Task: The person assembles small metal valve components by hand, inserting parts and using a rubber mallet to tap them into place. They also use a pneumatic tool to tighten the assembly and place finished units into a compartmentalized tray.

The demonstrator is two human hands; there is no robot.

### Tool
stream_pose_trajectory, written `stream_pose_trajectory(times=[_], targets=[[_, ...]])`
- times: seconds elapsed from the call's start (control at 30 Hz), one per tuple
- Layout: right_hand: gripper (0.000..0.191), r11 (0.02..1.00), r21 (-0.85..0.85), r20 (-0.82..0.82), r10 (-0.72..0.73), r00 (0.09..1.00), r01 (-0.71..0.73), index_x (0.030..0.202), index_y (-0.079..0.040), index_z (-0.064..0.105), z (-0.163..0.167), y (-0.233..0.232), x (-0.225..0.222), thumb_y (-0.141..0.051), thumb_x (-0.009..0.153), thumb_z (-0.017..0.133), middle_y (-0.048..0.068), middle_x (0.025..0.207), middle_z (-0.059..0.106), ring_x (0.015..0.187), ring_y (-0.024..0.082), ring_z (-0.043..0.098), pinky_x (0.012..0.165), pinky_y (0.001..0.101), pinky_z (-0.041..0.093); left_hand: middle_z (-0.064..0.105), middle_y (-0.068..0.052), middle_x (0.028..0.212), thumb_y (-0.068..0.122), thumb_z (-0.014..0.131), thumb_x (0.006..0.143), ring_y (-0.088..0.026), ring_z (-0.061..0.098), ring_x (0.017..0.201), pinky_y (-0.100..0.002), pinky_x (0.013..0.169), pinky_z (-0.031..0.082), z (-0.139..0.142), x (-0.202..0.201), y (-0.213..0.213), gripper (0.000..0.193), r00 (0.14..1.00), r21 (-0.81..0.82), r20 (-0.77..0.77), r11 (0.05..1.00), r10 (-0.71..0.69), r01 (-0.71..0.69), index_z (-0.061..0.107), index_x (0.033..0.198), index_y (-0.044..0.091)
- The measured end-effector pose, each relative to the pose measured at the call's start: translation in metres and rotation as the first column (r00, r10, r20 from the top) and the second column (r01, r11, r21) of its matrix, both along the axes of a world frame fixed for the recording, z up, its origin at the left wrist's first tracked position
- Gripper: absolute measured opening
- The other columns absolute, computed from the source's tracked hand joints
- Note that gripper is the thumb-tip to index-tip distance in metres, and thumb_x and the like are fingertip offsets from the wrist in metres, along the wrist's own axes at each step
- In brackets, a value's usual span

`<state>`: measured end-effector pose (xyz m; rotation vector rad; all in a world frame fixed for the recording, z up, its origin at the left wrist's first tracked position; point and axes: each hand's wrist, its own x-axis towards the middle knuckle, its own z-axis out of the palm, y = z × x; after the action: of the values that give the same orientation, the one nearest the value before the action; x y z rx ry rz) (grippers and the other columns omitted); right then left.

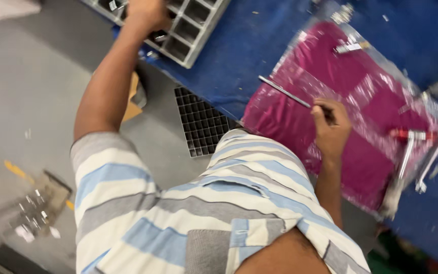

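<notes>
Two hands work apart: the left hand reaches into a grey compartment tray on the blue table, fingers hidden inside, so their grip cannot be told. The right hand is clamped on a thin metal rod over a bagged magenta cloth. Picking a part looks in hand; next calls for lifting it cleanly

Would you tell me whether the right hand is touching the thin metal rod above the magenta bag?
Touching: the head view shows the right hand with fingers closed around the near end of the thin metal rod.
</notes>
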<state>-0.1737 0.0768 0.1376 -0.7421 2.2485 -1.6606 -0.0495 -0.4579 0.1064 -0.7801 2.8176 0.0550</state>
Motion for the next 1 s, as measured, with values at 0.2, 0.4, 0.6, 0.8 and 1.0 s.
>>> stream_pose_trajectory(times=[0.2, 0.4, 0.6, 0.8, 1.0], targets=[[0.013, 0.996, -0.013, -0.02, -0.085, 0.996, 0.085, 0.114, 0.003, 0.072, -0.004, 0.02, 0.045, 0.003, 0.101, 0.071, 0.01, 0.117, 0.07, 0.101, 0.014, 0.066, 0.087, 0.0255, 0.053, 0.076, -0.025, 0.1, 0.018, 0.073, 0.084, -0.044, 0.074, 0.093, -0.052, 0.078, 0.058, -0.016, 0.001, -0.005, 0.021, 0.99, -0.09, 0.142, 0.996, -0.001, 0.014, 0.081, 0.097, 0.005], [0.015, 0.976, -0.112, 0.171, -0.168, 0.971, 0.188, 0.115, 0.003, 0.07, 0.009, 0.033, 0.073, 0.002, 0.1, 0.069, 0.01, 0.118, 0.068, 0.096, 0.013, 0.065, 0.081, 0.0239, 0.054, 0.076, -0.02, 0.097, 0.042, 0.089, 0.074, -0.037, 0.072, 0.089, -0.046, 0.077, 0.058, 0.057, -0.001, 0.0, 0.047, 0.969, 0.019, 0.221, 0.993, 0.112, -0.119, 0.084, 0.1, 0.003], [0.046, 0.824, -0.54, 0.609, 0.241, 0.756, 0.173, 0.138, 0.001, 0.055, 0.012, 0.01, 0.064, -0.028, 0.104, 0.061, 0.014, 0.135, 0.067, 0.121, 0.024, 0.07, 0.106, 0.037, 0.06, 0.078, -0.005, 0.11, 0.026, 0.084, 0.086, -0.015, 0.074, 0.084, -0.033, 0.072, 0.059, 0.139, -0.03, 0.151, 0.039, 0.839, 0.499, -0.491, 0.713, -0.235, 0.492, 0.078, 0.122, 0.015], [0.046, 0.549, -0.615, 0.789, 0.434, 0.435, 0.567, 0.132, 0.0, 0.063, -0.044, 0.031, 0.075, -0.043, 0.115, 0.057, 0.019, 0.119, 0.069, 0.099, 0.027, 0.068, 0.079, 0.0371, 0.057, 0.079, -0.007, 0.101, 0.023, 0.086, 0.076, -0.021, 0.074, 0.082, -0.035, 0.071, 0.058, 0.063, -0.101, 0.329, 0.047, 0.512, 0.677, -0.633, -0.095, -0.58, 0.73, 0.076, 0.121, 0.013], [0.023, 0.425, -0.351, 0.933, 0.079, 0.351, 0.835, 0.125, 0.0, 0.061, -0.063, 0.089, 0.114, -0.018, 0.11, 0.059, 0.01, 0.112, 0.068, 0.105, 0.024, 0.062, 0.086, 0.036, 0.055, 0.066, -0.018, 0.111, 0.035, 0.077, 0.088, -0.039, 0.063, 0.1, -0.049, 0.081, 0.052, -0.024, -0.242, 0.334, 0.032, 0.731, 0.192, -0.627, 0.855, -0.271, 0.482, 0.073, 0.103, 0.006]])
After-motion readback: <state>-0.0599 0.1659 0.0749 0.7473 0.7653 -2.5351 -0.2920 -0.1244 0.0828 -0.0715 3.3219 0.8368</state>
